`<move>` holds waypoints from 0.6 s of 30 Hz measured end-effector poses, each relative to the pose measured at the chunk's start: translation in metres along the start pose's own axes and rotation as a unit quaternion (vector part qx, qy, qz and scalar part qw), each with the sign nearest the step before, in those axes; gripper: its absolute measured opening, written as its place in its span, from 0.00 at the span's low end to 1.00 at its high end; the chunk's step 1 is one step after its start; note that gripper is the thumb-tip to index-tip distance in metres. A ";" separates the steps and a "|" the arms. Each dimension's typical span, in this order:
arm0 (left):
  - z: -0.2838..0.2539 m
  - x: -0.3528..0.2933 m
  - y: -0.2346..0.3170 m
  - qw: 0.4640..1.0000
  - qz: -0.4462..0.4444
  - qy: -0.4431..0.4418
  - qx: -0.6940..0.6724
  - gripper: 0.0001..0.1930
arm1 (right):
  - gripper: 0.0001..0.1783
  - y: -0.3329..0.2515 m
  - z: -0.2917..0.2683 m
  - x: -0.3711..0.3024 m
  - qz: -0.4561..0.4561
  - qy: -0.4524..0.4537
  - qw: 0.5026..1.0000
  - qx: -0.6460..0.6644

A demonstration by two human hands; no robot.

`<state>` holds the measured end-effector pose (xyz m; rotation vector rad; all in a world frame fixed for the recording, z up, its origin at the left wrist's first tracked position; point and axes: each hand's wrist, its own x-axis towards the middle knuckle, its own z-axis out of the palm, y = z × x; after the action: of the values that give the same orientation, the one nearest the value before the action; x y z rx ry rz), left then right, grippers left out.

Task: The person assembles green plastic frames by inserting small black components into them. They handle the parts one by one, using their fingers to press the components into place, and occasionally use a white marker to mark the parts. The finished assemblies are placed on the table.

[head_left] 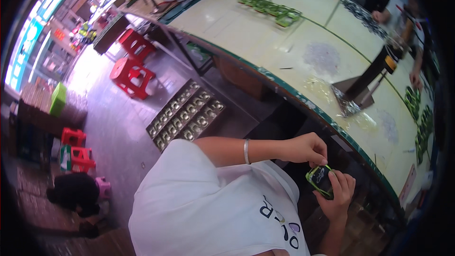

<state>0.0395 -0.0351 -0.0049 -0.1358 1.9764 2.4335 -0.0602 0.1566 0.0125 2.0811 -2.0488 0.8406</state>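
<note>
Case (320, 176) is gripped by the right hand (338, 193), its edge pinched by the left hand (305, 148); its work seems unfinished, while green frames (271, 8) are laid out far.

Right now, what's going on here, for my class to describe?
A person's right hand holds a small black-and-green item, with the left hand at its upper edge. Both are beside a pale worktable bearing green pieces. Across it, another person's hand is near more green pieces.
</note>
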 end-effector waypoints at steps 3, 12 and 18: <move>0.008 -0.006 0.003 0.997 -0.034 0.051 -0.039 0.06 | 0.29 0.002 0.002 0.002 0.003 0.015 1.000 -0.010; 0.013 -0.007 -0.011 0.984 -0.074 -0.011 -0.160 0.12 | 0.28 0.005 -0.006 -0.003 0.001 0.037 0.999 -0.036; 0.020 -0.003 -0.022 0.975 -0.109 0.020 -0.195 0.21 | 0.31 0.012 -0.021 0.002 0.022 -0.006 1.000 0.017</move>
<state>0.0427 -0.0111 -0.0226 -0.3821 1.3816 2.6483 -0.0785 0.1631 0.0278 2.0716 -2.1072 0.8783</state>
